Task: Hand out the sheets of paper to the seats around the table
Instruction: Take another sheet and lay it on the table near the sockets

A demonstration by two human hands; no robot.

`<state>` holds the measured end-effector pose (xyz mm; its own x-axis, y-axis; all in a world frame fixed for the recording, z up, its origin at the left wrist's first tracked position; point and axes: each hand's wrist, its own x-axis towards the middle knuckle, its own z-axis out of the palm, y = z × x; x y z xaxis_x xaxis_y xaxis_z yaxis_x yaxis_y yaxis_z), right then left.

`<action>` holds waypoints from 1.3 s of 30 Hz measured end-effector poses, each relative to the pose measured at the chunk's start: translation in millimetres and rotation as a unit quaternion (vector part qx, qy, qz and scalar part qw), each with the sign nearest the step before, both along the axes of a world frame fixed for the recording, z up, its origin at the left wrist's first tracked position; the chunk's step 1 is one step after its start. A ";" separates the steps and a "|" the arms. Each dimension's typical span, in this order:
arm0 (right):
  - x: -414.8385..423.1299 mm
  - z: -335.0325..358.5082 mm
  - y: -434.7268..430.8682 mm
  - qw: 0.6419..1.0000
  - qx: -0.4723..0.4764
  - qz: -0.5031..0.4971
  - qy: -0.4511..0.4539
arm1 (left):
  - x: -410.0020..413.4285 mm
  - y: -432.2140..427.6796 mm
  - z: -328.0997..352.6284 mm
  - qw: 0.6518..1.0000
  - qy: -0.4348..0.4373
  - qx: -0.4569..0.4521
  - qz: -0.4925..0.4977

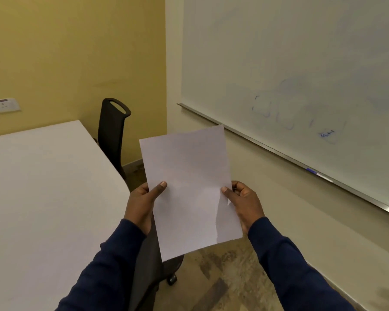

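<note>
White sheets of paper [189,187] are held up in front of me, above the floor and just right of the table. My left hand [142,203] grips their left edge with the thumb on top. My right hand [245,203] grips the right edge the same way. How many sheets are in the stack I cannot tell. The white table [43,198] fills the left side, its top bare where I see it. A black chair [114,131] stands at the table's far right side.
A second dark chair [151,261] on castors sits right under my hands, mostly hidden by the paper and my left arm. A whiteboard [301,75] with a marker tray hangs on the right wall. The yellow wall behind has sockets [5,105].
</note>
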<state>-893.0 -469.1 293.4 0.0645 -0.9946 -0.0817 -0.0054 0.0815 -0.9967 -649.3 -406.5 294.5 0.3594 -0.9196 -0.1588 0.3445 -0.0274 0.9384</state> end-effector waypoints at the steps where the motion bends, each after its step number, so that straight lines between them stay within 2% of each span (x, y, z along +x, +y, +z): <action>1: -1.5 0.5 -16.4 1.000 -0.002 0.004 0.000 | -1.3 -16.6 2.8 1.000 0.004 0.000 0.004; 10: 3.2 -9.7 -183.8 0.998 0.019 0.057 0.008 | 2.9 -163.1 10.4 0.996 0.006 0.010 0.093; 14: 4.4 -17.0 -266.2 0.993 0.033 0.116 0.001 | 8.3 -230.1 12.0 0.989 0.012 0.002 0.149; 20: 17.8 -20.0 -379.1 0.976 0.061 0.207 -0.013 | 24.6 -315.3 22.3 0.967 0.034 -0.011 0.253; 25: 41.5 -24.7 -435.3 0.958 0.094 0.266 -0.044 | 40.1 -363.0 23.2 0.944 0.065 -0.014 0.324; 33: 114.4 -36.0 -529.3 0.941 0.129 0.305 -0.067 | 96.1 -438.3 5.0 0.905 0.120 -0.022 0.408; 39: 205.0 -37.4 -603.4 0.927 0.119 0.351 -0.047 | 177.4 -498.1 -6.6 0.876 0.145 -0.031 0.458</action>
<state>-688.0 -1072.5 256.0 0.7080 -0.6585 -0.2551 -0.0548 0.3089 -0.9495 -471.8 -904.6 288.0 0.9045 -0.2757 -0.3255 0.4193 0.4343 0.7972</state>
